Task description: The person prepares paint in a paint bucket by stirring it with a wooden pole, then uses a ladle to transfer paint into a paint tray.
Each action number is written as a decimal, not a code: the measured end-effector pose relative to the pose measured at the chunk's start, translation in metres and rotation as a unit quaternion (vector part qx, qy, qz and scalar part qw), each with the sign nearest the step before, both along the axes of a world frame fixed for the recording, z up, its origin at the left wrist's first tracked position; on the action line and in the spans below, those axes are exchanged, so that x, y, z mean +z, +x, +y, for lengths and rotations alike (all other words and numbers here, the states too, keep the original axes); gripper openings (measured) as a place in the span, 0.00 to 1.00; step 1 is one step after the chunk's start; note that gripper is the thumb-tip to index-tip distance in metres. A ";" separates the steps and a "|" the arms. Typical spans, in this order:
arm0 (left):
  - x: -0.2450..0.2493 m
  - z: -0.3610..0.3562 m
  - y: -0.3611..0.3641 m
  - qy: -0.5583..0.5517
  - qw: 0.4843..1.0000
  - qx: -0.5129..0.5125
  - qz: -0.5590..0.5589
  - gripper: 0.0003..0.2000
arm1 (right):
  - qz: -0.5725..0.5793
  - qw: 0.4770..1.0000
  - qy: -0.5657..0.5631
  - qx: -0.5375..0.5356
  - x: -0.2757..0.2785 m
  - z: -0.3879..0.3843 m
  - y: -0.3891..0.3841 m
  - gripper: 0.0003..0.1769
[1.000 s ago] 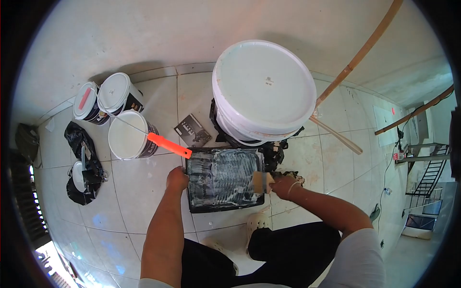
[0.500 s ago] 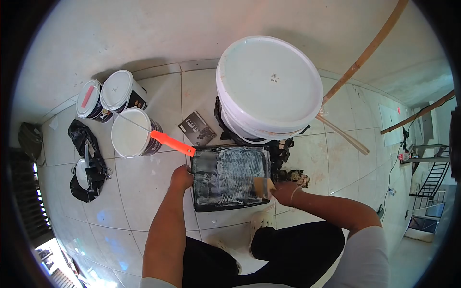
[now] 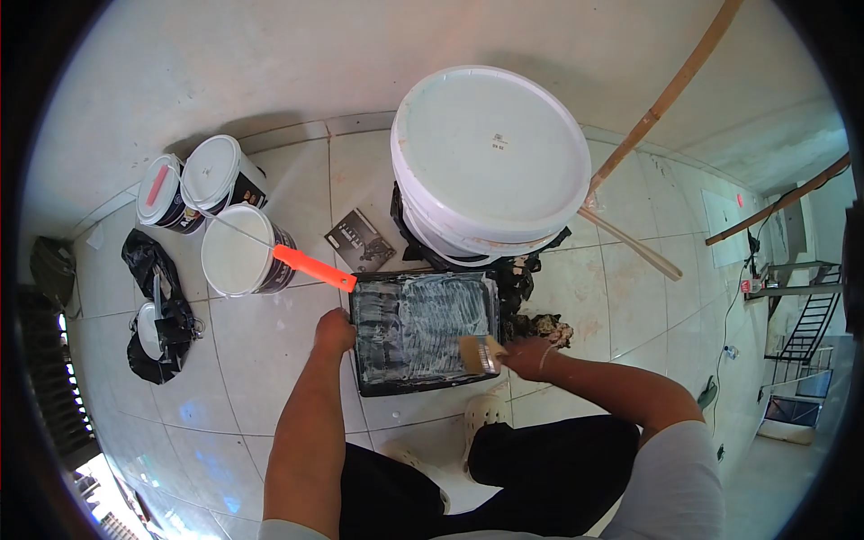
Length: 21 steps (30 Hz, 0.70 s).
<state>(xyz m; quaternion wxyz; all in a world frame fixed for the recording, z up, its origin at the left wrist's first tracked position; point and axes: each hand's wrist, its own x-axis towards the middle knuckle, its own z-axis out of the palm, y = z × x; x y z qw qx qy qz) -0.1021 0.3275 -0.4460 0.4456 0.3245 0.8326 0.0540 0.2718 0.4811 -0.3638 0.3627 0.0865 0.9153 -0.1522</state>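
Observation:
A black paint tray (image 3: 425,390), its inside smeared with white paint, lies on the floor in front of me. At its left edge my left hand (image 3: 335,331) is closed on the rim, fingers partly hidden. My right hand (image 3: 528,358) grips a flat paintbrush (image 3: 480,355) by the handle. The brush's pale bristles touch the lower right of the tray's painted floor. An orange roller handle (image 3: 315,268) extends from a thin metal rod over the nearest small bucket (image 3: 236,247) to the tray's upper left corner.
A large white lidded bucket (image 3: 490,157) stands behind the tray, with black plastic (image 3: 517,283) beside it. More small buckets (image 3: 211,171) sit at the left. A black bag (image 3: 153,256) lies nearer. Wooden poles (image 3: 666,108) lean at the right.
The brush has moved slightly and turned in my right hand, showing more of its metal band. My left hand stays at the tray's rim. The whole view has shifted slightly.

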 end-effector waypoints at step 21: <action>-0.040 -0.020 -0.007 0.050 0.993 0.074 -0.078 0.11 | -0.097 0.650 -0.450 -0.605 -0.002 0.074 -0.020 0.18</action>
